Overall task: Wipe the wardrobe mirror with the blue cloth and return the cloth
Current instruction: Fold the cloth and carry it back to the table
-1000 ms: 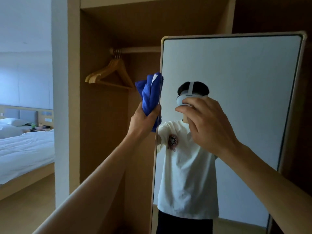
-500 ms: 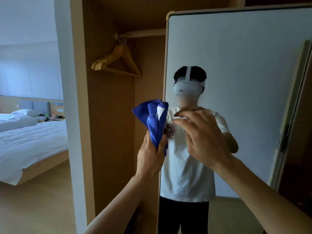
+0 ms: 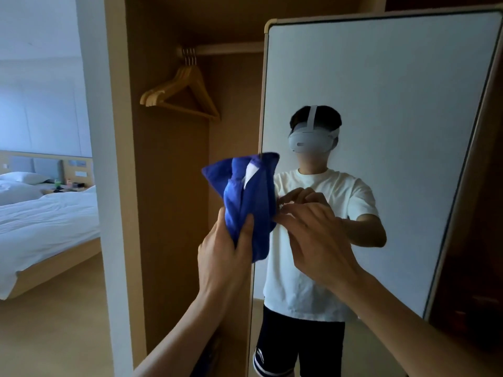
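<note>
On my feed the blue cloth [image 3: 246, 202] is bunched into a loose wad, and I judge it soft, light and limp: it will sag and unfold wherever it is not gathered, and there is nothing fragile in it. A white tag or lining shows in a fold near its top. I would take hold low on the bunch, where the folds are thickest, and let the free upper part spread flat for wiping.

My left hand [image 3: 226, 257] has it exactly there, thumb and fingers curled round the lower part, with the cloth fanning out above the grip. The cloth hangs in the air across the left edge of the wardrobe mirror [image 3: 394, 85], about halfway up that edge, half over the glass and half over the open wardrobe bay, where wooden hangers [image 3: 182, 96] hang on the rail.

My right hand [image 3: 317, 240] grasps nothing. Its fingers are loosely bent, and the tips reach the cloth's right side. I cannot tell whether they touch it or stop just beside it. Both hands sit close together in front of the glass, 1 on each side of the wad.
</note>
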Demonstrator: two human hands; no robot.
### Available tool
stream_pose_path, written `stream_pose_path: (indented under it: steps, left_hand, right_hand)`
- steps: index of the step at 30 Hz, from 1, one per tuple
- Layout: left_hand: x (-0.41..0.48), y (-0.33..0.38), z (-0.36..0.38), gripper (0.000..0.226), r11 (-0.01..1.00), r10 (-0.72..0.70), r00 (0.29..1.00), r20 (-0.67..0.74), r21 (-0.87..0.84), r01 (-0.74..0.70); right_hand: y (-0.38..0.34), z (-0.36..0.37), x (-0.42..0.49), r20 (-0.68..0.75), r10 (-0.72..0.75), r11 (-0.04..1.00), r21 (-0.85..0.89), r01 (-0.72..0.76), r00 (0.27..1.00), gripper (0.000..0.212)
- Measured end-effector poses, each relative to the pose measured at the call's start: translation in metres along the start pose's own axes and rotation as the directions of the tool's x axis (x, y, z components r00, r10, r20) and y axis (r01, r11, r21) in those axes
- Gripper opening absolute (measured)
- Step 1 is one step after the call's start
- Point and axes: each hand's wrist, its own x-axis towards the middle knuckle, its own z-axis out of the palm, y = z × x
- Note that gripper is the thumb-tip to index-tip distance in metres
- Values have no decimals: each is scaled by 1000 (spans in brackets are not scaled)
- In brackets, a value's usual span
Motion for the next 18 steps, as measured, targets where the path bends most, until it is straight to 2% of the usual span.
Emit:
stream_pose_path:
  steps: [2,5,9,12,14,18]
  left_hand:
    - [4,17,5,12,997,12,1000,9,-78,-12]
    - [4,33,17,15,974,-20,998,64,-224,34]
    - [-7,44,39,19,933,-40,981,189,-345,105]
    - [-17,54,59,19,884,-26,952,305,-438,164]
    - [-22,60,71,27,856,-17,929,370,-475,205]
    - [-37,73,94,44,799,17,868,497,-529,287]
  right_hand:
    - [-3,-7,0,-45,65,997,37,-64,997,29]
    - [-6,-24,-4,-17,269,948,184,-261,963,37]
    - [-4,-47,-17,135,487,790,353,-501,863,57]
    - [3,-62,-27,194,574,679,432,-594,796,57]
    - [10,-71,-35,220,620,611,467,-639,753,54]
    - [25,-85,-61,309,704,396,576,-715,639,54]
